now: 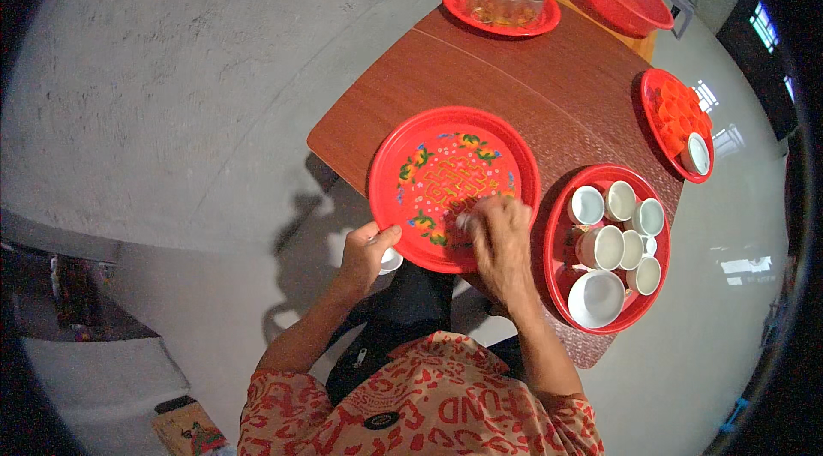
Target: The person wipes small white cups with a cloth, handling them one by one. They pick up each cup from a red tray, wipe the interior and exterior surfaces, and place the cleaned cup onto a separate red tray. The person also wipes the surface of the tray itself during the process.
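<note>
1. Brown table (557, 87), bearing loaded red trays of cups (634, 310), glasses (514, 29) and orange pieces (651, 105); their filling looks done.
2. Flower-patterned tray (450, 177), held over the table's edge, carrying no cups; its handling appears unfinished.
3. Right hand (500, 237), over this tray, blurred; grip uncertain.
4. Left hand (367, 259), apart, clamped on the tray's rim.
5. Whitish item (464, 222) by the right fingertips, unidentifiable.

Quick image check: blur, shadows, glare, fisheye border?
Head view: right hand looks slightly smeared over the red tray; left hand reads cleaner. Head view: soft dark shadow left of the person; bright glare patches on the floor at right. Head view: curved black border at both sides.
</note>
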{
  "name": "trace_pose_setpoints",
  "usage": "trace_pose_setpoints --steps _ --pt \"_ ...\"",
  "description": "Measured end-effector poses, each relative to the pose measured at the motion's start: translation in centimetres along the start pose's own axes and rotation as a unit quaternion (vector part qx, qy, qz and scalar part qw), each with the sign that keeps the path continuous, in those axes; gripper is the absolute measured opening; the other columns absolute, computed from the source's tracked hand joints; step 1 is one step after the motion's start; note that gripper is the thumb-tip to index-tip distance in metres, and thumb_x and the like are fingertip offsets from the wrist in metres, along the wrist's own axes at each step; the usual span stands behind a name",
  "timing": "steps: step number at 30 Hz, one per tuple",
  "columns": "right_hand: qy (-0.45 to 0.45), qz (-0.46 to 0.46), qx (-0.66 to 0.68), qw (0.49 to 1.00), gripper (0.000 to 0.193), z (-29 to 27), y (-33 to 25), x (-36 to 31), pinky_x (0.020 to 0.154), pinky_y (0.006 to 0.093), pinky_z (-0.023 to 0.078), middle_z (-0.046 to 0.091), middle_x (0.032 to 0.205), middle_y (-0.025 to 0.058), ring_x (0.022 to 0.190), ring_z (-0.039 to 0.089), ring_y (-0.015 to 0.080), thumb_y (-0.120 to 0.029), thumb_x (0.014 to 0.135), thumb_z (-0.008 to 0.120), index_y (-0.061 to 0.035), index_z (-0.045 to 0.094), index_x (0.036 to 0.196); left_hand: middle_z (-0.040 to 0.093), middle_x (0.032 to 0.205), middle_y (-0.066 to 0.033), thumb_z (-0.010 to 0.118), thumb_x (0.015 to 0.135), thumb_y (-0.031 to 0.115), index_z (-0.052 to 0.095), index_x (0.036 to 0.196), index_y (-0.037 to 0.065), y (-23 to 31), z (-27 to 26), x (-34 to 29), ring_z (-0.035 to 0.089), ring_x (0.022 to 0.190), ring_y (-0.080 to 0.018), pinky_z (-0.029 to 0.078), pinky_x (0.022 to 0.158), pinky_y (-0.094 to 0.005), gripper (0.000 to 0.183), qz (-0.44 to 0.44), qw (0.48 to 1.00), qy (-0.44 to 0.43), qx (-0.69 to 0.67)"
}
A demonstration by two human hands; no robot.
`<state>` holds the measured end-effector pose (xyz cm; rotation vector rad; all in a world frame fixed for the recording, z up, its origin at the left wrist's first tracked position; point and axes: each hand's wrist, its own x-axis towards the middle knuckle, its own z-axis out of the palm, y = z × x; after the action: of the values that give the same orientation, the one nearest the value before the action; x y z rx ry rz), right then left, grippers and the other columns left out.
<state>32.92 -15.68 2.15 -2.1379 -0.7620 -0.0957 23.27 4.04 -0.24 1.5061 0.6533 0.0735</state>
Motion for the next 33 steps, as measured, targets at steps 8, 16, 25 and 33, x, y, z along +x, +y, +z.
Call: trace_pose_setpoints --steps 8,16,25,33 --pt "-0.009 -0.103 -0.071 0.992 0.028 2.5 -0.2 0.9 0.085 0.0384 0.046 0.056 0.104 0.0121 0.096 0.052 0.0319 -0.004 0.074 0.058 -0.0051 0.062 0.102 0.066 0.095 -0.0031 0.062 0.087 0.012 0.064 0.108 -0.001 -0.2 0.2 0.3 0.059 0.084 -0.0086 0.047 0.075 -0.0244 0.024 0.030 0.999 -0.026 -0.004" --pt "-0.021 -0.099 -0.085 0.991 0.019 4.8 1.7 5.4 0.078 0.0400 0.048 0.054 0.097 0.0123 0.092 0.051 0.0315 -0.008 0.073 0.063 -0.0073 0.067 0.092 0.067 0.100 -0.0039 0.061 0.087 0.007 0.064 0.110 0.000 -1.1 0.1 0.4 0.061 0.089 -0.0109 0.047 0.081 -0.0270 0.024 0.013 0.998 -0.047 -0.036" --pt "0.088 -0.011 -0.098 0.991 0.014 5.6 4.2 10.4 0.075 0.0434 0.045 0.053 0.093 0.0152 0.088 0.050 0.0341 -0.009 0.077 0.064 -0.0071 0.065 0.091 0.067 0.085 -0.0013 0.061 0.088 0.013 0.064 0.105 0.001 -0.9 0.8 0.2 0.058 0.076 -0.0067 0.047 0.069 -0.0250 0.022 0.051 0.998 -0.021 -0.007" --pt "-0.031 -0.185 -0.034 0.982 0.018 8.9 0.5 7.8 0.075 0.0424 0.048 0.053 0.097 0.0128 0.090 0.049 0.0329 -0.009 0.071 0.065 -0.0072 0.064 0.089 0.067 0.083 -0.0019 0.062 0.087 0.014 0.065 0.104 0.002 -1.4 0.9 0.1 0.060 0.076 -0.0085 0.048 0.068 -0.0267 0.021 0.035 0.999 -0.004 -0.014"
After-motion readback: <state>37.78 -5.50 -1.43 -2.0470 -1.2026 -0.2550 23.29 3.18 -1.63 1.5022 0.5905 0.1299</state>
